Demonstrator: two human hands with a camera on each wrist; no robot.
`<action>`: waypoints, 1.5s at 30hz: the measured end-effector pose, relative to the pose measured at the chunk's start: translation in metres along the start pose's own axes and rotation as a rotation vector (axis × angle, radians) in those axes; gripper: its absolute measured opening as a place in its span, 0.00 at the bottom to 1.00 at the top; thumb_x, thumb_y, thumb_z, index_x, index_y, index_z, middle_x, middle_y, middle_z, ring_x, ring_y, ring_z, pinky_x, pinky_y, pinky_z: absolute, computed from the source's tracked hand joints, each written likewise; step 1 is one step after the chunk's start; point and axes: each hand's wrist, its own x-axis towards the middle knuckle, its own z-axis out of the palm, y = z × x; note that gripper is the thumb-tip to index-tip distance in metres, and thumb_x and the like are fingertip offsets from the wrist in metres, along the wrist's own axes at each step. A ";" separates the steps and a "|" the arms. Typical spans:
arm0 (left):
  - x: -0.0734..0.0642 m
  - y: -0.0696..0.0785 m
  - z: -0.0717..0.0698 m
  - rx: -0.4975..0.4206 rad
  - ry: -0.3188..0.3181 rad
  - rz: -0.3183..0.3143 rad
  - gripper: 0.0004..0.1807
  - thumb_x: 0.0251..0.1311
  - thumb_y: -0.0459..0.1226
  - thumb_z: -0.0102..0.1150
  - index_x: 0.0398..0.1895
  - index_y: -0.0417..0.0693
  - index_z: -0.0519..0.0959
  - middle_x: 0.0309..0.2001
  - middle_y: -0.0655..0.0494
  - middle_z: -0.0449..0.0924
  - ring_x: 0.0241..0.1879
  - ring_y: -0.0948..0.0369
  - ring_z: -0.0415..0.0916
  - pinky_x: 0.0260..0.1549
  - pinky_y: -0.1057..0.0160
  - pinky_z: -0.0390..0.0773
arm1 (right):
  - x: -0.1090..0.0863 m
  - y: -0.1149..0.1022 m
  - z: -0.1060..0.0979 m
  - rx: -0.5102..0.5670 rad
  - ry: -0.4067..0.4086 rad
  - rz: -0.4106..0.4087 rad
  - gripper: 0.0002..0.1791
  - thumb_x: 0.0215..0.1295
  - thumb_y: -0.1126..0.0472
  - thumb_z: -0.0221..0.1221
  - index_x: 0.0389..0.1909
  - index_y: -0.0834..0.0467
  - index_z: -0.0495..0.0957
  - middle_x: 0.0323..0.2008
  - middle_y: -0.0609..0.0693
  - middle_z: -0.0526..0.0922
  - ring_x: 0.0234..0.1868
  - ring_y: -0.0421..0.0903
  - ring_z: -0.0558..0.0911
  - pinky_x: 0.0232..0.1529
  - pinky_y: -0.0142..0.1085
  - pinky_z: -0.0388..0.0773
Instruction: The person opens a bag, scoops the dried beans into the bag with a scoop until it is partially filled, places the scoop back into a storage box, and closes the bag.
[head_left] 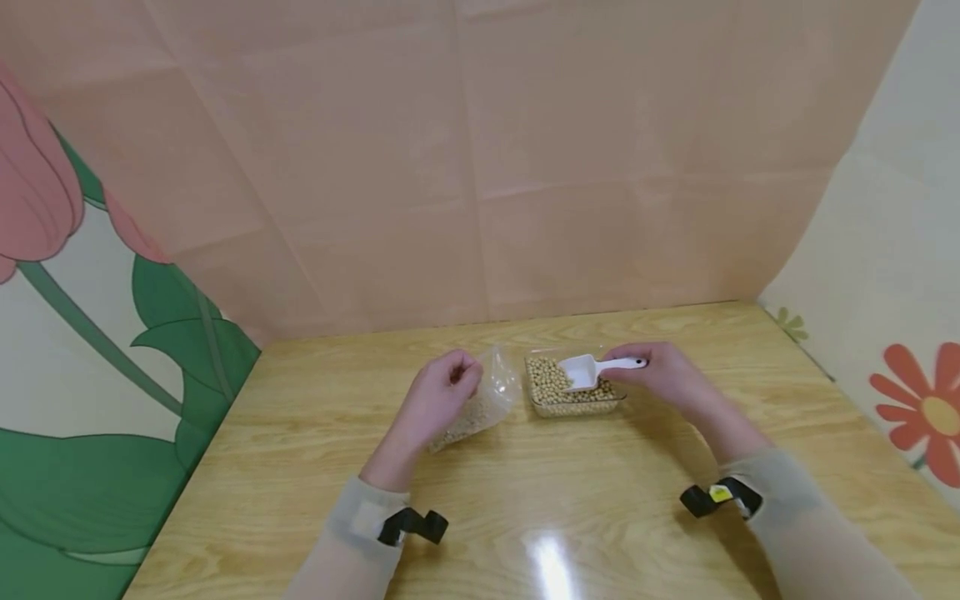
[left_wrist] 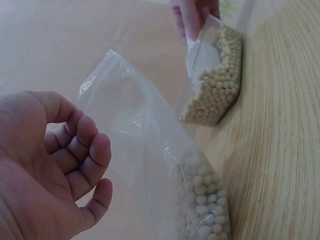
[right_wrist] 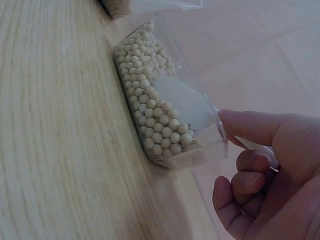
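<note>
A clear plastic bag (head_left: 501,385) with pale round beans (left_wrist: 207,200) in its lower part stands at my left hand (head_left: 444,390). The left fingers are curled and pinch the near edge of the bag's upper part. To the right sits a clear rectangular container (head_left: 573,410) full of the same beans (right_wrist: 145,100). My right hand (head_left: 660,371) grips the handle of a white scoop (head_left: 582,372) between thumb and fingers. The scoop's blade lies among the beans inside the container.
Both things stand on a light wood-grain table (head_left: 315,467). A pinkish cloth (head_left: 480,183) hangs behind its far edge, with flower-patterned panels (head_left: 930,417) at either side. Each wrist wears a black strap.
</note>
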 end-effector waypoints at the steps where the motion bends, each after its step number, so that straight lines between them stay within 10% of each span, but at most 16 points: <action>1: 0.000 0.000 0.000 0.000 0.000 0.000 0.16 0.86 0.42 0.54 0.44 0.38 0.82 0.31 0.54 0.77 0.27 0.58 0.69 0.30 0.59 0.73 | 0.000 0.001 0.001 0.011 0.000 0.004 0.26 0.70 0.43 0.76 0.60 0.55 0.90 0.56 0.57 0.89 0.47 0.49 0.81 0.45 0.41 0.77; 11: 0.001 0.002 0.000 -0.002 0.004 -0.001 0.15 0.86 0.43 0.54 0.42 0.42 0.81 0.31 0.54 0.78 0.27 0.58 0.69 0.29 0.59 0.72 | 0.002 0.003 0.011 0.125 -0.013 0.069 0.32 0.70 0.44 0.76 0.66 0.59 0.86 0.47 0.52 0.89 0.45 0.44 0.81 0.45 0.36 0.77; 18: 0.005 0.000 0.000 0.002 0.015 0.017 0.14 0.85 0.42 0.55 0.37 0.48 0.80 0.31 0.55 0.77 0.28 0.58 0.70 0.31 0.58 0.74 | 0.006 0.011 0.015 0.166 -0.025 0.106 0.33 0.69 0.41 0.75 0.67 0.56 0.86 0.71 0.58 0.81 0.62 0.49 0.76 0.59 0.43 0.70; 26: 0.005 -0.001 0.000 -0.006 0.020 0.016 0.13 0.85 0.41 0.55 0.38 0.46 0.80 0.31 0.55 0.77 0.29 0.58 0.71 0.32 0.58 0.74 | 0.007 0.012 0.016 0.228 -0.044 0.106 0.33 0.71 0.44 0.75 0.69 0.58 0.85 0.76 0.61 0.76 0.71 0.55 0.72 0.65 0.48 0.66; 45: 0.001 -0.002 0.000 -0.008 0.013 0.006 0.13 0.85 0.41 0.55 0.38 0.48 0.80 0.31 0.56 0.77 0.29 0.58 0.71 0.31 0.58 0.74 | 0.001 0.024 0.015 0.542 -0.086 0.156 0.20 0.76 0.55 0.72 0.62 0.60 0.87 0.33 0.40 0.83 0.30 0.37 0.76 0.32 0.31 0.74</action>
